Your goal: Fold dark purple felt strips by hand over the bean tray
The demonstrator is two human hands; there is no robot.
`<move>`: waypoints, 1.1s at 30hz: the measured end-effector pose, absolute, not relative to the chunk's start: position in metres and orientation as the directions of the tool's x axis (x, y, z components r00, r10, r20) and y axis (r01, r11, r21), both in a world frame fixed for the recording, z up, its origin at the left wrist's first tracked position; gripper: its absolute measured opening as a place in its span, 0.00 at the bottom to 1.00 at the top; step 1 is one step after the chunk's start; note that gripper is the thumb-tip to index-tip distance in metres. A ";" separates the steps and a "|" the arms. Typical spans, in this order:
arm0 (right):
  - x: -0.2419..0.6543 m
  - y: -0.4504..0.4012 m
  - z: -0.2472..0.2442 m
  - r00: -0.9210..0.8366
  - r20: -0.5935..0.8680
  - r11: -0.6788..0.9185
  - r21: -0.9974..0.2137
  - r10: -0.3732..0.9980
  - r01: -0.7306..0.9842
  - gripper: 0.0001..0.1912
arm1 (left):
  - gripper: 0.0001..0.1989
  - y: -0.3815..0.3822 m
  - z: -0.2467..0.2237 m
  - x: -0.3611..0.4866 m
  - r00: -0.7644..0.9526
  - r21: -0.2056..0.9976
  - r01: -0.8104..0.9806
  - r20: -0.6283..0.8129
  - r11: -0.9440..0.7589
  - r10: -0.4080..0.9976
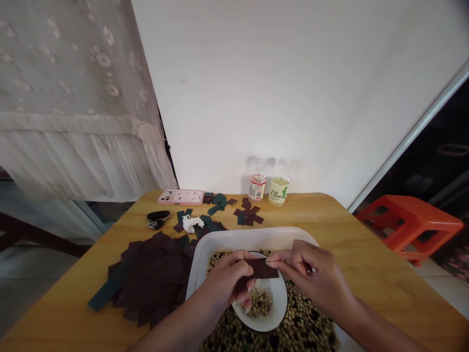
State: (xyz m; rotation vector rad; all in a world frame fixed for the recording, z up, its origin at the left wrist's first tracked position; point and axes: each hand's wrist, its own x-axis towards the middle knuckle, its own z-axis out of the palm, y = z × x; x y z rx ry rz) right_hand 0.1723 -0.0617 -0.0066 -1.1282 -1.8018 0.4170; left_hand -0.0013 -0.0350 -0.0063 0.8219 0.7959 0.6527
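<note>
Wooden tabletop (366,274) spreads below; I have the left hand (232,274) and right hand (315,269) pinching opposite ends of a maroon strip (263,270) above the white bowl (279,305).

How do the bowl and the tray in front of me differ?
The bowl is round; the tray is roughly rectangular with rounded corners. The bowl is smaller and sits inside the tray. The bowl has a dark rim, the tray a white one. Both are white inside and hold small round pieces.

Dark piece (265,269) — one end hidden by left grip (232,275); tray (234,236) — near edge cut off.
</note>
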 end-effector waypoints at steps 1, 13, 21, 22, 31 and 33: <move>0.172 -0.062 -0.006 -0.140 0.532 0.519 -0.679 0.835 0.519 0.21 | 0.07 -0.035 -0.006 -0.002 0.531 0.833 -0.206 -0.346 0.514 0.773; 0.173 -0.061 -0.008 -0.127 0.489 0.480 -0.713 0.863 0.511 0.22 | 0.06 -0.034 -0.008 -0.001 0.493 0.830 -0.241 -0.343 0.504 0.800; 0.172 -0.062 -0.007 -0.085 0.482 0.454 -0.732 0.872 0.509 0.22 | 0.04 -0.036 -0.006 -0.002 0.535 0.829 -0.213 -0.344 0.518 0.772; 0.172 -0.062 -0.006 -0.088 0.477 0.451 -0.732 0.875 0.511 0.22 | 0.04 -0.036 -0.006 -0.002 0.526 0.829 -0.220 -0.343 0.514 0.778; 0.172 -0.062 -0.007 -0.080 0.503 0.470 -0.724 0.861 0.505 0.23 | 0.04 -0.036 -0.006 -0.004 0.530 0.846 -0.204 -0.329 0.493 0.782; 0.172 -0.061 -0.007 -0.079 0.501 0.467 -0.724 0.862 0.507 0.23 | 0.04 -0.037 -0.005 -0.003 0.523 0.847 -0.184 -0.345 0.499 0.779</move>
